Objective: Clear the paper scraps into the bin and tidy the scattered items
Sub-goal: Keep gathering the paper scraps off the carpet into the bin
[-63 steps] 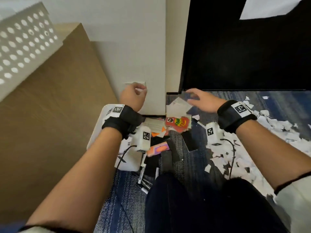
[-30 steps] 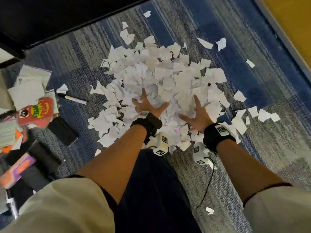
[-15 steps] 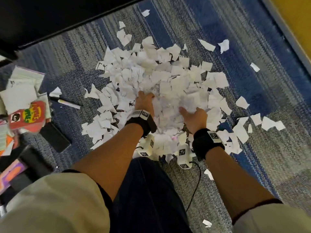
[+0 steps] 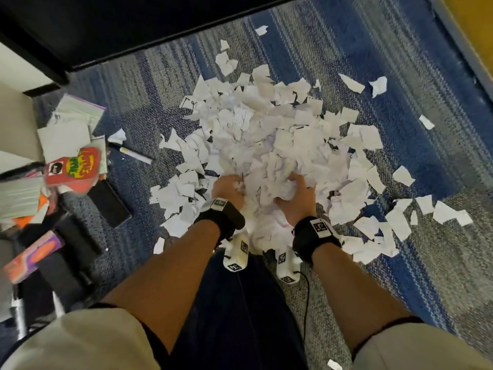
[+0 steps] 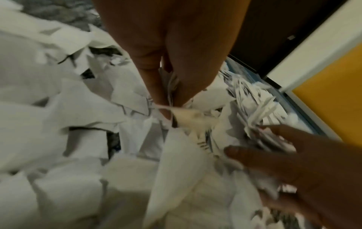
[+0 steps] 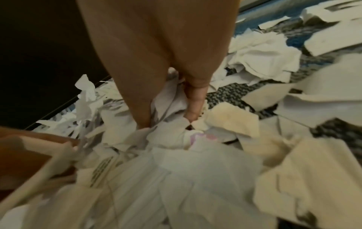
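Note:
A wide heap of white paper scraps (image 4: 266,129) covers the blue and grey carpet in front of my knees. My left hand (image 4: 228,186) and right hand (image 4: 297,194) are dug into its near edge, close together, fingers curled round a bunched clump of scraps between them. In the left wrist view my left hand (image 5: 166,99) pinches crumpled paper, with the right hand's fingers (image 5: 293,155) closing in from the lower right. The right wrist view shows my right hand (image 6: 170,100) buried in scraps (image 6: 195,170). No bin is in view.
At the left lie scattered items: a red card pack (image 4: 73,169), white sheets (image 4: 66,134), a marker pen (image 4: 133,155), a black phone (image 4: 109,204) and an orange-purple box (image 4: 32,257). Dark furniture (image 4: 133,22) stands behind the heap. Stray scraps (image 4: 448,212) dot the carpet to the right.
Both hands lay flat and spread on the heap a second ago; since then the fingers have curled in and drawn scraps together towards me. Before that I faced the items at the left.

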{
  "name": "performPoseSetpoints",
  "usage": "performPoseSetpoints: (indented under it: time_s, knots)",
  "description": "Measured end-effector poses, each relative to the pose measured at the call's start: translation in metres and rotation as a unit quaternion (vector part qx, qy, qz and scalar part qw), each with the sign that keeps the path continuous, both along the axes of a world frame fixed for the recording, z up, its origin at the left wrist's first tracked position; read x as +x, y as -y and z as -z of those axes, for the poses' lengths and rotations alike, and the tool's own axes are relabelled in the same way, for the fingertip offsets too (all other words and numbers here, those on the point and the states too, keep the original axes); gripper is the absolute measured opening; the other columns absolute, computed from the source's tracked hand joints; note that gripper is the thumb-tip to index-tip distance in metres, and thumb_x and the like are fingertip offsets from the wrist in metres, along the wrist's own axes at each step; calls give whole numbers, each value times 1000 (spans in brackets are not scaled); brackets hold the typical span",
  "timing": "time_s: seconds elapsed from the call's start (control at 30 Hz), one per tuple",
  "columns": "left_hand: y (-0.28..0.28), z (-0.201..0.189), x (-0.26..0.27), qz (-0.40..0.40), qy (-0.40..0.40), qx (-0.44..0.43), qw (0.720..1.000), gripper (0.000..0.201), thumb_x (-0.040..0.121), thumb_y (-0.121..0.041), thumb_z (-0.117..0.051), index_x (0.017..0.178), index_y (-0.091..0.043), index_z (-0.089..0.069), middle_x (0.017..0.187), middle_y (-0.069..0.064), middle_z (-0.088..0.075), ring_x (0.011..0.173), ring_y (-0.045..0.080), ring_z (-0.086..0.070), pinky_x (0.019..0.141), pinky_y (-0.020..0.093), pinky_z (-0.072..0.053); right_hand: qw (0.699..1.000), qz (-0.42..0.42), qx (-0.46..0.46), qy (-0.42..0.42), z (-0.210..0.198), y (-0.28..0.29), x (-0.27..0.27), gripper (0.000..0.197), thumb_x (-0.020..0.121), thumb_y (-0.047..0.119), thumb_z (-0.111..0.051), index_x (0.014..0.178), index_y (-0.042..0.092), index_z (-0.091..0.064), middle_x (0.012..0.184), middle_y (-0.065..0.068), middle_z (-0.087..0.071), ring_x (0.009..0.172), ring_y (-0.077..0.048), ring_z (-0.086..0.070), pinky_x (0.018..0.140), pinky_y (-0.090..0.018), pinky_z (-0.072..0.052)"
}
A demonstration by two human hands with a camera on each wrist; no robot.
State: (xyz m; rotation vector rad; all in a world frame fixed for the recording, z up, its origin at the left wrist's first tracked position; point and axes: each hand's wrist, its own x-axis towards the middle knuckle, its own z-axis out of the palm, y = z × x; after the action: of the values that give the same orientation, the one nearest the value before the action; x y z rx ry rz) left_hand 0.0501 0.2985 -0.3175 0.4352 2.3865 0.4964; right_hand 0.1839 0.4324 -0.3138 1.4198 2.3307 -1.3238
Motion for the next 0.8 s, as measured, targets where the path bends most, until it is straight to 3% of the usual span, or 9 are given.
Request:
performPoseSetpoints:
  time_s: [0.13, 0.23, 0.3, 0.37, 0.4, 0.47, 0.53, 0.67, 0.8]
  knots:
    - [14, -12, -9, -119, 31, 55, 991, 36, 86, 0, -51, 112, -19, -68, 128, 4, -62, 115, 26, -58, 95, 26, -44, 999, 21, 28, -9, -8, -6, 16, 19, 85, 26, -74, 94, 12, -68, 85, -4, -68, 83, -25, -63, 67, -25, -40]
    - [17, -25, -12, -171, 37, 82, 981, 37, 86, 2, -48, 106, -20, -70, 123, 3, -64, 110, 25, -60, 81, 20, -43, 995, 81, 3, -58, -13, -12, 32, 29, 83, 35, -76, 71, 12, -65, 64, 1, -62, 64, -20, -56, 60, -29, -40]
    - [18, -34, -12, -181, 35, 106, 977, 36, 85, 2, -49, 100, -24, -69, 121, 3, -66, 108, 26, -61, 81, 20, -43, 990, 125, -23, -66, -24, -16, 37, 42, 79, 46, -78, 95, 7, -73, 93, -8, -73, 85, -20, -63, 76, -37, -52]
    - [18, -48, -10, -185, 29, 132, 973, 36, 84, 3, -49, 97, -25, -68, 120, 2, -67, 108, 25, -61, 82, 18, -43, 984, 159, -47, -65, -44, -20, 36, 71, 76, 48, -80, 127, 3, -62, 126, -10, -63, 113, -23, -60, 98, -39, -50]
    - [18, -55, -10, -188, 30, 149, 970, 36, 84, 4, -49, 99, -22, -68, 120, 3, -67, 108, 24, -61, 81, 17, -42, 981, 169, -62, -76, -53, -21, 34, 80, 74, 49, -81, 133, 1, -56, 132, -12, -60, 116, -23, -59, 99, -40, -50]
    - [21, -75, -10, -186, 39, 195, 962, 36, 86, 7, -48, 104, -15, -70, 120, 6, -66, 108, 24, -61, 76, 12, -43, 976, 168, -83, -109, -74, -26, 27, 84, 72, 47, -83, 135, 0, -53, 125, -11, -64, 99, -16, -65, 84, -31, -56]
    - [29, -102, -12, -176, 28, 246, 953, 34, 86, 7, -51, 105, -14, -71, 118, 7, -67, 101, 21, -62, 78, 15, -47, 975, 153, -85, -139, -102, -26, 17, 81, 73, 41, -84, 134, -2, -52, 112, -9, -68, 79, -10, -64, 68, -21, -51]
    - [71, -165, -24, -137, 10, 346, 928, 29, 89, 5, -56, 105, -15, -70, 121, 9, -66, 103, 20, -60, 91, 30, -50, 965, 124, -78, -220, -182, -1, -12, 47, 78, 35, -82, 112, 7, -66, 105, 0, -69, 89, -13, -63, 73, -26, -49]
    - [139, -227, -36, -175, -19, 426, 887, 30, 89, 6, -57, 102, -18, -68, 109, 8, -67, 96, 19, -60, 79, 25, -51, 949, 67, -74, -300, -255, 58, -47, 42, 80, 31, -81, 111, 6, -67, 106, -1, -72, 95, -12, -68, 79, -23, -51]
